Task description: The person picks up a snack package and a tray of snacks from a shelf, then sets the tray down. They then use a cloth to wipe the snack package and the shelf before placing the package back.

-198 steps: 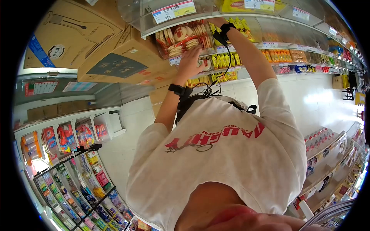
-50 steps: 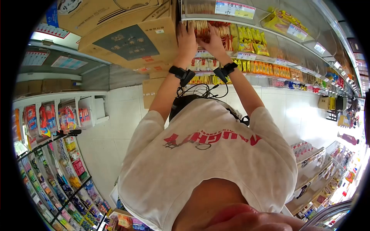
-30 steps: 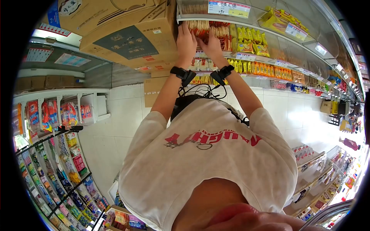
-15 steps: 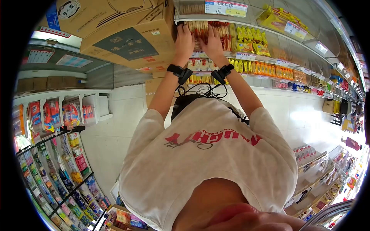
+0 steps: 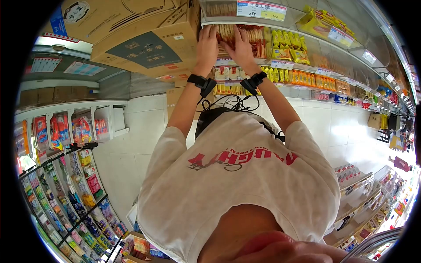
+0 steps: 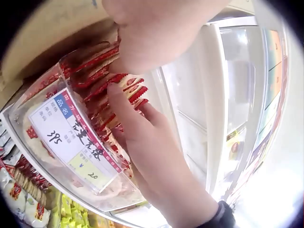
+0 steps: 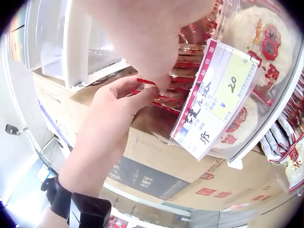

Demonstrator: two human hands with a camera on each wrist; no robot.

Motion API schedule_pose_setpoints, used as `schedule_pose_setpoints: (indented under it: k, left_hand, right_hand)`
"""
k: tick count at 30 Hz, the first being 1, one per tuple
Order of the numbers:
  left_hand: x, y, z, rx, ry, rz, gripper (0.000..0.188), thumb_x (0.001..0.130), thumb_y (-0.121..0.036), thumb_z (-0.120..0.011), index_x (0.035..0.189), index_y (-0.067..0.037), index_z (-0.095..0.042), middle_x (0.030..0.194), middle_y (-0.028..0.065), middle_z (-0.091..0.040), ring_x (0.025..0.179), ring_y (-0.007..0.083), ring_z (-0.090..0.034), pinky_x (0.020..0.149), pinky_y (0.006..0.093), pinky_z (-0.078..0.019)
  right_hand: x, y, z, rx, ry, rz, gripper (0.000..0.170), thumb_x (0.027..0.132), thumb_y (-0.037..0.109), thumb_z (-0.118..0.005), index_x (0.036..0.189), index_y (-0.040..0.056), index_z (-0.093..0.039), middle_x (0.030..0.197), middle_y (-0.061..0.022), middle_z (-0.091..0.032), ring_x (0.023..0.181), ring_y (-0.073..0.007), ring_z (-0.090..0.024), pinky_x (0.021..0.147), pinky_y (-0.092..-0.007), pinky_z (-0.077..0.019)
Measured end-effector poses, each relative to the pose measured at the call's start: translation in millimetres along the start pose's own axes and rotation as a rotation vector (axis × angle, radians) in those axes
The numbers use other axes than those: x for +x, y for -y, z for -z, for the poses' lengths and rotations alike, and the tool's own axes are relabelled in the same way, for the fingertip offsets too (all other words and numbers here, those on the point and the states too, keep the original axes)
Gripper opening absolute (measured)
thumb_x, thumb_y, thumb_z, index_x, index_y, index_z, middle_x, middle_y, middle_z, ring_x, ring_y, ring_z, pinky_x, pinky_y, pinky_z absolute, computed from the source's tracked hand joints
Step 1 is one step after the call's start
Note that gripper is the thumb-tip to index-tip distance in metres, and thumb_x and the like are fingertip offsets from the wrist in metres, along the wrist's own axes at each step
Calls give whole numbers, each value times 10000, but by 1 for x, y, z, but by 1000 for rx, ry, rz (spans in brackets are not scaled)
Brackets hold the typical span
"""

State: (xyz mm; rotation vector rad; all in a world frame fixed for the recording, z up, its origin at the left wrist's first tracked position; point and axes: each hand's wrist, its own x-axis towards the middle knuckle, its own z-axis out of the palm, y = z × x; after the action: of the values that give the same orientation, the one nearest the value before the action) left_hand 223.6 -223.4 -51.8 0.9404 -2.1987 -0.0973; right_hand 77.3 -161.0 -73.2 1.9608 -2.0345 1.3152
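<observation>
Round crackers in red-edged packets [image 5: 226, 33] stand in a row in a clear bin behind a price tag [image 6: 73, 142]. In the right wrist view my left hand [image 7: 107, 114] pinches a red-edged packet [image 7: 164, 105] between thumb and fingers at the row's end by the carton. My right hand [image 6: 156, 152] lies over the packets [image 6: 102, 90] in the left wrist view, fingers extended and touching them. In the head view, the left hand [image 5: 207, 50] and the right hand [image 5: 240, 51] are side by side inside the shelf; their fingertips are partly hidden.
Large cardboard cartons [image 5: 144, 50] stand close to the left of the left hand. Yellow packets [image 5: 287, 46] fill the bin at right. A shelf edge with a price tag [image 5: 262, 9] runs above the hands. Black cables [image 5: 228, 104] hang below the wrists.
Several seconds ago my left hand was on the front of the cracker bin and my right arm reached farther right; both hands are now among the packets. Over the last second they shifted only slightly.
</observation>
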Motion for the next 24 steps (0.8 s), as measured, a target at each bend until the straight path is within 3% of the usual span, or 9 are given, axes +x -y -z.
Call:
schedule_pose_setpoints:
  k: [2, 5, 8, 11, 15, 20, 24]
  left_hand:
    - [5, -3, 3, -3, 6, 19, 548, 833, 56, -647, 1363, -11, -522, 1386, 154, -494, 1235, 385, -491, 1014, 447, -490]
    - [4, -3, -3, 26, 0, 23, 531, 848, 22, -651, 1362, -2, -519, 1379, 169, -501, 1233, 386, -495, 1010, 450, -493]
    - [3, -5, -8, -30, -33, 31, 524, 858, -13, -657, 1360, 18, -512, 1384, 188, -499, 1261, 389, -484, 1026, 474, -478]
    - [-1, -11, 3, -10, -17, -26, 538, 852, -47, -671, 1356, 40, -504, 1404, 203, -484, 1304, 403, -461, 1069, 503, -441]
    - [-9, -13, 3, 11, 54, -69, 581, 832, -93, -685, 1369, 26, -498, 1446, 189, -484, 1368, 417, -419, 1134, 494, -386]
    - [-11, -6, -1, -85, 83, -70, 607, 832, -93, -676, 1392, 20, -471, 1483, 193, -446, 1416, 417, -371, 1126, 490, -400]
    - [-6, -9, 4, -266, 75, -18, 597, 848, -96, -664, 1397, 18, -460, 1493, 216, -422, 1414, 427, -368, 1113, 484, -415]
  right_hand:
    - [3, -1, -6, 11, -13, -18, 814, 870, 330, -764, 1476, -41, -366, 1360, -283, -484, 1176, -456, -537, 952, -485, -505]
    - [8, -14, -16, -36, -22, 1, 821, 856, 340, -766, 1461, -39, -361, 1338, -256, -510, 1178, -428, -535, 870, -472, -534]
    - [13, -18, -9, 9, 21, -12, 813, 848, 327, -782, 1443, -46, -373, 1304, -263, -529, 1174, -431, -536, 894, -468, -522]
    - [10, 0, 8, 193, 2, -137, 778, 846, 290, -791, 1425, -39, -391, 1265, -262, -545, 1157, -432, -546, 891, -462, -522]
    - [7, -3, 5, 122, -45, -31, 720, 860, 246, -776, 1413, -25, -405, 1201, -250, -546, 1077, -433, -581, 828, -463, -536]
    - [5, -2, -4, -44, -52, 6, 667, 904, 277, -719, 1428, 10, -405, 1134, -235, -536, 982, -448, -598, 782, -481, -536]
    - [5, 0, -8, -34, 4, -92, 719, 901, 311, -710, 1466, 23, -371, 1252, -268, -531, 1060, -482, -590, 846, -491, -535]
